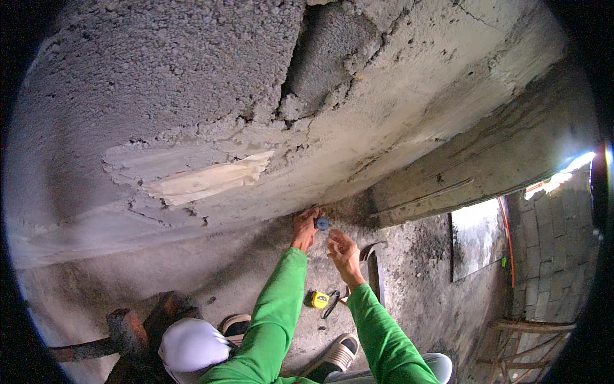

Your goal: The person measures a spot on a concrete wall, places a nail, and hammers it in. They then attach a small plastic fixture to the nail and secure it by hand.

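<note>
My left hand [305, 229], at the foot of the rough plastered wall [358, 137], is closed around a small blue round object [322, 223] with a dark centre; its exact kind is unclear. Just right of it and slightly nearer, my right hand [344, 251] is raised with bent fingers apart, its tips a little blurred. No object shows clearly in that hand. On the floor below my hands lies a yellow tape measure [320, 299], beside a black cord loop [331, 304]. A dark bar-like tool [375, 275] and a curved grey metal piece [371, 251] lie by my right wrist.
Wooden beams [128, 329] stand at the lower left near my knee. My sandaled feet [342, 352] rest on the grey floor [256, 256]. To the right are a pale panel [478, 237], an orange-red line [506, 240], a block wall [553, 249] and a wooden frame [534, 339].
</note>
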A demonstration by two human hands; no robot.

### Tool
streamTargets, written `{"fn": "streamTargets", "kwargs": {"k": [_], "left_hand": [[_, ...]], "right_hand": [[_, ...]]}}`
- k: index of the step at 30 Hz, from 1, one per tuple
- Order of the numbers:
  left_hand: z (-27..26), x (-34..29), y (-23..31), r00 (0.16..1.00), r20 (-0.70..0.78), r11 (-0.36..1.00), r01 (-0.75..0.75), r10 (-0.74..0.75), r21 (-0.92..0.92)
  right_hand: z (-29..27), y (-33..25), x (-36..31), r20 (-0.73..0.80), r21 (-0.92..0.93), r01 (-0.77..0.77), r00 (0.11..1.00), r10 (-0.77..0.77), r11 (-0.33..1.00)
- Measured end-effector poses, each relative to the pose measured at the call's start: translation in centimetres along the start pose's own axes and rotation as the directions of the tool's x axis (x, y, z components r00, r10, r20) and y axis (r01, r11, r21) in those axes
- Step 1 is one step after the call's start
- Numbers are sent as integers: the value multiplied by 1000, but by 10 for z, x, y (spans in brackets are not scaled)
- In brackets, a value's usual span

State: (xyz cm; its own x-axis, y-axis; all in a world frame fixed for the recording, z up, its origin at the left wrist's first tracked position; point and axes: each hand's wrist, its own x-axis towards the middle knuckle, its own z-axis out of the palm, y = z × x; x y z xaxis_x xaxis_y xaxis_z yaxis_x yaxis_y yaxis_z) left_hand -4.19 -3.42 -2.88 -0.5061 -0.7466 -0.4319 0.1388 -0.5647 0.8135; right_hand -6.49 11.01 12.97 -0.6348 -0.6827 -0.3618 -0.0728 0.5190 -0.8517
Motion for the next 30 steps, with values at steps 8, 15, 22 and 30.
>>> {"fn": "streamTargets", "kwargs": {"k": [8, 15, 22, 30], "left_hand": [[3, -21, 19, 986, 112, 866, 165, -126, -472], [0, -39, 23, 934, 87, 938, -346, 346, -16], [-2, -20, 19, 973, 118, 912, 226, -197, -343], [0, -33, 35, 969, 97, 912, 247, -228, -328]], "right_hand": [[11, -47, 7, -233, -195, 379, 878, -418, 904], [-4, -72, 24, -92, -224, 326, 931, -353, 918], [-34, -33, 19, -197, -133, 270, 936, -293, 954], [-61, -22, 23, -317, -188, 234, 905, -285, 954]]}}
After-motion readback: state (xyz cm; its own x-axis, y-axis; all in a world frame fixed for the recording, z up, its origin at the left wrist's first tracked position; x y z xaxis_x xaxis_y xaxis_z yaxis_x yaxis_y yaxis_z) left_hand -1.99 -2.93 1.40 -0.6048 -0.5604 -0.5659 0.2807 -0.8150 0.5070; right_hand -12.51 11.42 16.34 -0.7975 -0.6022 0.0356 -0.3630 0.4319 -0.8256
